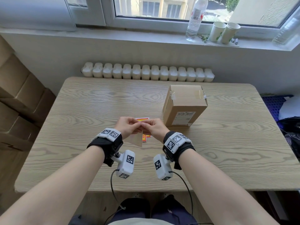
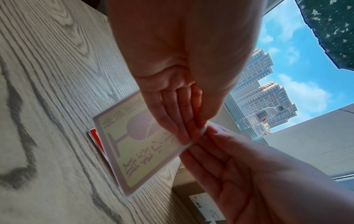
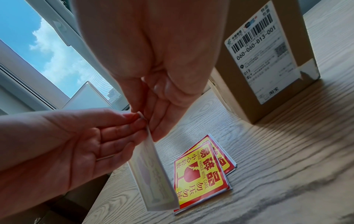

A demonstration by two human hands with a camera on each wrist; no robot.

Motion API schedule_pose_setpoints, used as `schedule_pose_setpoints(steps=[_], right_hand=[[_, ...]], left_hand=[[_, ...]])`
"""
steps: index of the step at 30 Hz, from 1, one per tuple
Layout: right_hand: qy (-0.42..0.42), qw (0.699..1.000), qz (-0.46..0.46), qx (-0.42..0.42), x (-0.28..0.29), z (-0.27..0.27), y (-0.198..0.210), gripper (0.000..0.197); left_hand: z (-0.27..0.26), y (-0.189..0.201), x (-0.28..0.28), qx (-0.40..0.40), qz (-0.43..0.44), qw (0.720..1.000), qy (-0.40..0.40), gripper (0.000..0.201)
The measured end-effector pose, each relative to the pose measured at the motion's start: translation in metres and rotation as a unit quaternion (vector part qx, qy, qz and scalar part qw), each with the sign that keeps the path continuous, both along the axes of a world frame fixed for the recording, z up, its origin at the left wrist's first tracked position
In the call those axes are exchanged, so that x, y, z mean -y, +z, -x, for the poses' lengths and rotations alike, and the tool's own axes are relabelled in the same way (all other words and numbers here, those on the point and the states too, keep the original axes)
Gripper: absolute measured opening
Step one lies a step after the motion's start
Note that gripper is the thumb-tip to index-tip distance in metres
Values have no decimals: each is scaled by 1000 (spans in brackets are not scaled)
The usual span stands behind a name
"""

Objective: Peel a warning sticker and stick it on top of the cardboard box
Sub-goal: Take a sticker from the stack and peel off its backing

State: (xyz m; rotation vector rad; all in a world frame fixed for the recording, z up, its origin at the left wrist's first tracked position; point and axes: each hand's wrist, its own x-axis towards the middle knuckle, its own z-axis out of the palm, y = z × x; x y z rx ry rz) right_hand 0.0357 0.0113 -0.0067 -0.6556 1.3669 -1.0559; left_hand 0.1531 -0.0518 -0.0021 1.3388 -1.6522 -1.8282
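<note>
Plainly the warning sticker point(image 2: 138, 145) is a featherweight thing: thin, floppy, glossy on its printed face, and it hangs limp from the fingers, its lower edge near the bench point(image 1: 81, 111) without my being able to say it touches. Both hands meet on its top corner, held up just above the bench at about the middle: the left hand point(image 1: 128, 126) pinches that corner between thumb and fingertips, and the right hand point(image 1: 153, 127) has a narrow grip on the same corner from the other side, as if working the film from its backing. I judge the corner is the right place to take it, since a sheet this soft will curl and stick to itself if gripped in the middle, and the adhesive side should be kept off the fingers. From the right wrist view the sheet shows edge-on and bowed. More stickers point(image 3: 203, 171) lie flat on the bench just beyond the hands, overlapping. The cardboard box point(image 1: 184, 105) stands upright at about two o'clock from the hands, near but apart, its taped top bare.
</note>
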Motion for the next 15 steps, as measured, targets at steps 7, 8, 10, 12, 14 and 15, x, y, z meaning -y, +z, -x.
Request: schedule_pose_setpoints(steps=[7, 8, 10, 12, 14, 15], right_hand=[[-24, 999, -12, -46, 3, 1, 3, 19], [-32, 998, -13, -55, 3, 1, 3, 20], [-56, 995, -20, -79, 3, 4, 4, 17], [-71, 993, -25, -90, 4, 6, 4, 24], [-67, 994, -24, -78, 4, 6, 5, 26], [-63, 996, -21, -67, 4, 5, 6, 24]], left_hand=[[-2, -3, 3, 9, 2, 1000, -6, 22], [-2, -3, 3, 13, 2, 1000, -3, 22], [-3, -3, 5, 26, 6, 1000, 6, 24], [-5, -4, 6, 42, 10, 999, 16, 25], [-6, -6, 7, 51, 9, 998, 25, 26], [-6, -6, 7, 53, 10, 998, 28, 26]])
